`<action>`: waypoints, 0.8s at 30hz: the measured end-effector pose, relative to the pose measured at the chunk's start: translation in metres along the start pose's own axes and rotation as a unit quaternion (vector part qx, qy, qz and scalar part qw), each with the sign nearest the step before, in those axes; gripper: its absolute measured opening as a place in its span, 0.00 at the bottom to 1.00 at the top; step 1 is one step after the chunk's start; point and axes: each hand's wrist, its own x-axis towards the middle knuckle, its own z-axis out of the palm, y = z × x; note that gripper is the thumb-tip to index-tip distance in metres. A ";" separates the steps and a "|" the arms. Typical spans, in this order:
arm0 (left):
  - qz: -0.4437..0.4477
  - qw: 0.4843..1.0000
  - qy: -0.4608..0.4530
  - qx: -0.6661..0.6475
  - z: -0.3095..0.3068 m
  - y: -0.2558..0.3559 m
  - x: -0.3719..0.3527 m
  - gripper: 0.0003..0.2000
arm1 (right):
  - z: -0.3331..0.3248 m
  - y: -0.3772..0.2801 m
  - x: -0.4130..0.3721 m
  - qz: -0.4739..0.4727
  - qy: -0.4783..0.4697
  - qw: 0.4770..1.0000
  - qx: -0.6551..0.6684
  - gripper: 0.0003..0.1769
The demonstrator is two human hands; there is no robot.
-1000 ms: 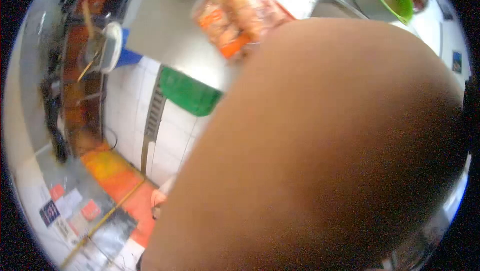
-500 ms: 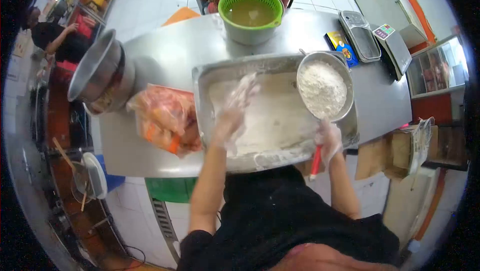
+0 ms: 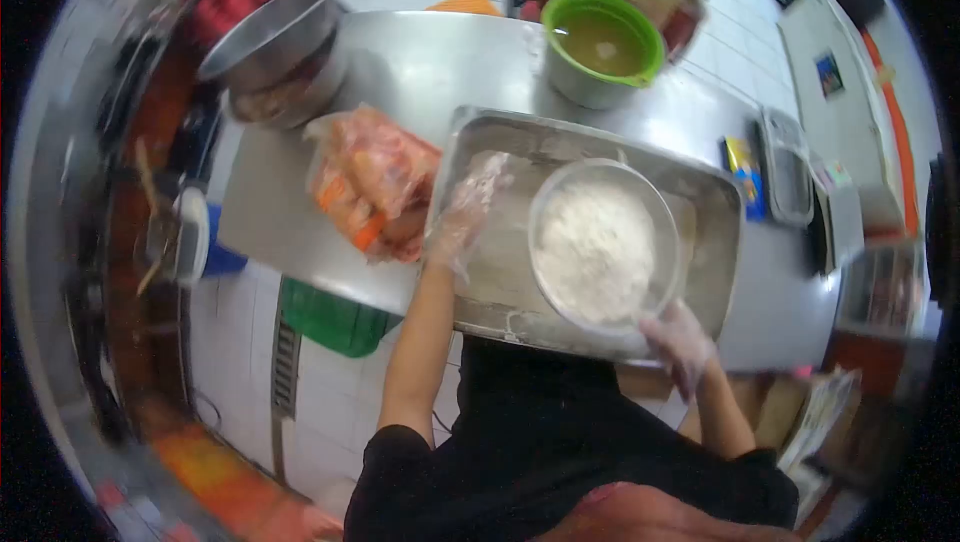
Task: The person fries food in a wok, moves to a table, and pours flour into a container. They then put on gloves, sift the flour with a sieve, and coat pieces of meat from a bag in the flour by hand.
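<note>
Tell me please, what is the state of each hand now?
Left hand: open, nothing visible in it.
Right hand: closed, holding the sieve of white powder.

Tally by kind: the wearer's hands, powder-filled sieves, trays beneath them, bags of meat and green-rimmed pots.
Hands: 2 (left hand, right hand)
Powder-filled sieve: 1
Tray beneath: 1
Bag of meat: 1
Green-rimmed pot: 1
Total: 6

Right fingers (image 3: pixel 655 326) holding sieve (image 3: pixel 668 242) of white powder (image 3: pixel 597 250), metal tray (image 3: pixel 712 242) below, left fingers (image 3: pixel 490 168) (apparently powdery) near its left side
</note>
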 end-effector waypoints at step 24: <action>-0.003 0.965 0.061 -0.256 -0.014 0.018 -0.006 0.25 | 0.001 0.035 0.010 -0.149 -0.013 0.989 0.007 0.22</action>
